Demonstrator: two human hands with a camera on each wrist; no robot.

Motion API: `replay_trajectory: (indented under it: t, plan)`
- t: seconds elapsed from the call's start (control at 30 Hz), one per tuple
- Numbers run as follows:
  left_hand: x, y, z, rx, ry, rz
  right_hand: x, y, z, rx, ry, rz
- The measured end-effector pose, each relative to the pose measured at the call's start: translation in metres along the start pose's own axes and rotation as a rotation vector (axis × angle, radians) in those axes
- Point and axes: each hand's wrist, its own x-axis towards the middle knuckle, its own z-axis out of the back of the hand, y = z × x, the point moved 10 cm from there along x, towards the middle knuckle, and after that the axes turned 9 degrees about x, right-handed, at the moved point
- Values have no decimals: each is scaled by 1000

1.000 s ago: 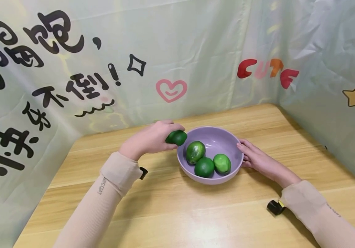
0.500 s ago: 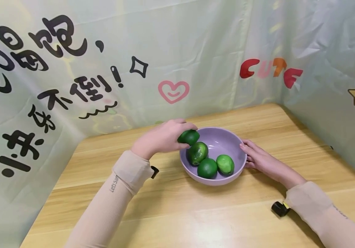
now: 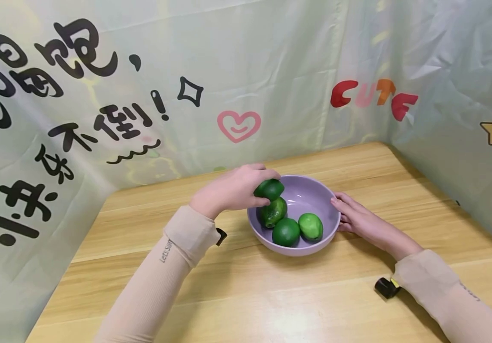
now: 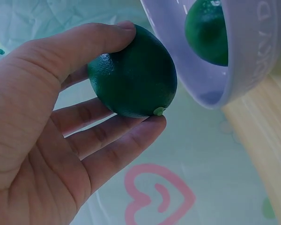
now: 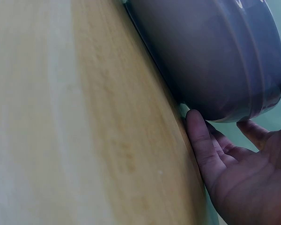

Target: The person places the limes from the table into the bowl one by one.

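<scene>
My left hand (image 3: 239, 188) grips a dark green lime (image 3: 269, 189) between thumb and fingers, over the left rim of a purple bowl (image 3: 310, 195). In the left wrist view the lime (image 4: 136, 75) shows a small pale stem nub, and the bowl's wall (image 4: 250, 51) is close beside it. Inside the bowl lie a mottled dark green fruit (image 3: 273, 213), a round green lime (image 3: 286, 232) and a lighter green lime (image 3: 311, 226). My right hand (image 3: 362, 223) holds the bowl's right side, thumb at the rim and fingers along the outer wall (image 5: 201, 61).
The bowl stands on a wooden table (image 3: 229, 295) toward its back. A printed cloth (image 3: 280, 85) hangs behind and along both sides. Small black wrist cameras, such as the right one (image 3: 385, 288), stick out under the sleeves.
My left hand has carried the lime rightward, from beside the bowl to over its left rim. The mottled fruit beneath has turned a little. My right hand keeps its hold on the bowl.
</scene>
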Motion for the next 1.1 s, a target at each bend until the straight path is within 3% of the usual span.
replay_trajectory:
  t: [1.1]
  plan:
    - [27, -34, -7, 16, 30, -95, -1, 1, -1, 27, -1, -9]
